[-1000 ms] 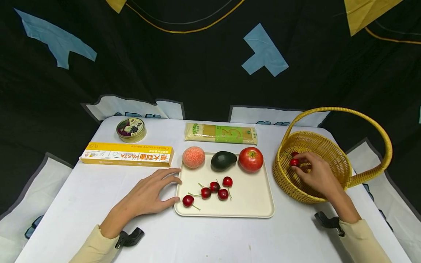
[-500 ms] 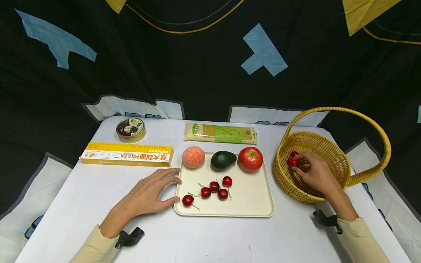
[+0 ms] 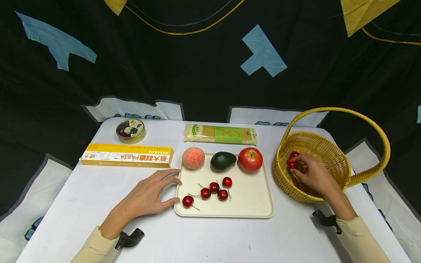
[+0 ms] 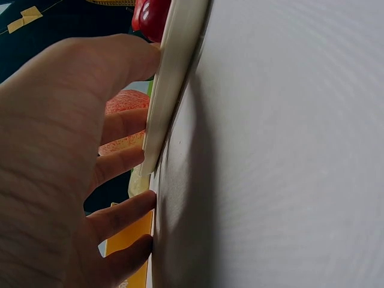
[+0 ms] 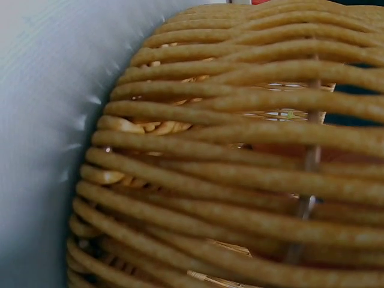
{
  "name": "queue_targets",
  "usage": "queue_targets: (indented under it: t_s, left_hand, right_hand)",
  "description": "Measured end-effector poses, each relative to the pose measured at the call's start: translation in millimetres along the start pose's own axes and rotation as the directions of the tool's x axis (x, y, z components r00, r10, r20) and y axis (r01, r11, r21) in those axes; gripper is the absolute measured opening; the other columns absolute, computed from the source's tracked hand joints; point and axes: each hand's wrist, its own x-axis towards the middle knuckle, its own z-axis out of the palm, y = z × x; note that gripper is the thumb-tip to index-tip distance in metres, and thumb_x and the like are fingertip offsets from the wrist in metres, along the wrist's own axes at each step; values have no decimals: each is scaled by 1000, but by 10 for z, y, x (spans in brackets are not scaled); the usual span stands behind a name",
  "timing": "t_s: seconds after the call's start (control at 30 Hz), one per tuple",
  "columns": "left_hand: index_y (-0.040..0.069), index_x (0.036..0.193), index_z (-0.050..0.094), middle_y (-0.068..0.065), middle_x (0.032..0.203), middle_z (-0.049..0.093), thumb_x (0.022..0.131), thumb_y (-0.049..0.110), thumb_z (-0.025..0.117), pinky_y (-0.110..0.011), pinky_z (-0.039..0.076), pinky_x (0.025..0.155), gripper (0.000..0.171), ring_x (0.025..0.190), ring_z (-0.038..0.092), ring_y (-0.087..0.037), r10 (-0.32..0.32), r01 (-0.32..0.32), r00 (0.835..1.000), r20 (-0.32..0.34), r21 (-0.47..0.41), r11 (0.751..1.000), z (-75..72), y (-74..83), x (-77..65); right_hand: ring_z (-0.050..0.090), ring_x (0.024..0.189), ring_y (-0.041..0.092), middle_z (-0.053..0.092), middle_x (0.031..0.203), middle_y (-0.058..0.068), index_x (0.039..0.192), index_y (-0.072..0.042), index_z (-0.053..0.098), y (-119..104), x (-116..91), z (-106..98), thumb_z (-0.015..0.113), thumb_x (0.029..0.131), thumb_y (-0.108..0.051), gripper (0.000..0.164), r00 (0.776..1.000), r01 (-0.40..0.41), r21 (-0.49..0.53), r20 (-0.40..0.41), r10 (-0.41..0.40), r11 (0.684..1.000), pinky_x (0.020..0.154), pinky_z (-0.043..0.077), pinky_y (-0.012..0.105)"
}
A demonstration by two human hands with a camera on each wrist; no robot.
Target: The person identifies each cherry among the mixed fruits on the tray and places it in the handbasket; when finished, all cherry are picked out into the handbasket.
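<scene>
Five cherries (image 3: pixel 214 187) on tray (image 3: pixel 250 201), one more pinched in basket (image 3: pixel 285 186)

Right hand (image 3: pixel 314 175) inside the wicker basket, right side of table (image 3: pixel 227 241); thumb and fingertips together on a red cherry (image 3: pixel 291 164). Second basket cherry (image 3: pixel 295 154) just beside it, on the far side. Right wrist view mostly basket weave, grip hidden there. Basket handle (image 3: pixel 378 128) arches up over the right side.

Left hand (image 3: pixel 144 195) at tray's left edge, fingers apart, not clamped on anything; thumb touches the rim in left wrist view.

Tray cherries, stems on, lie in the near and middle part. Along tray's far side, left to right: pinkish round fruit (image 3: pixel 193 158), dark green avocado (image 3: pixel 223 161), red apple (image 3: pixel 250 159). Beyond tray: noodle pack (image 3: pixel 220 134), green label. Far left: round tin (image 3: pixel 131 130); nearer, yellow-white pasta box (image 3: pixel 126 155), print upside down. Black cloth (image 3: pixel 197 73) behind table.
</scene>
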Motion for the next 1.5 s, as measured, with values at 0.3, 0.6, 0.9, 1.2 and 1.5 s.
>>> queue_targets:
  t_s: [0.3,0.6,0.9,1.2,1.5]
  left_hand:
    - [28,124,73,2,159,56,89,47,85,-53,55,106,41,143,55,-26,5,-5,1000,-8,4,1000,8,5,-7]
    - [29,124,73,3,158,56,89,47,85,-53,55,105,41,143,56,-26,9,-9,1000,-16,12,1000,11,1,-14]
    - [29,124,73,2,158,56,89,47,85,-52,55,106,41,143,56,-26,12,-12,1000,-18,9,1000,18,-2,-19]
    - [29,123,73,3,158,56,89,47,85,-52,55,106,41,143,55,-25,10,-10,1000,-15,10,1000,16,-5,-12]
    - [29,124,73,3,159,55,89,48,85,-52,54,107,41,144,55,-26,6,-6,1000,-7,3,1000,7,-6,-5]
  right_hand:
    - [72,91,36,70,109,22,115,0,74,17,-1,25,88,86,1,32,1000,27,-14,0,-27,1000,75,62,52]
    - [69,92,34,70,108,20,122,0,72,13,-1,25,88,87,-2,38,999,33,-29,10,-33,999,74,59,47]
    - [70,102,41,72,122,24,126,-2,72,-75,-22,-18,86,93,-13,37,996,5,-30,-85,-7,1000,82,60,61]
    - [72,92,32,75,110,15,121,-3,74,-393,48,-19,85,90,-5,33,966,107,-19,-235,-108,994,77,61,52]
    - [72,93,25,74,115,8,122,-8,75,-774,143,-9,88,89,-8,36,953,192,44,-247,-175,980,76,55,15]
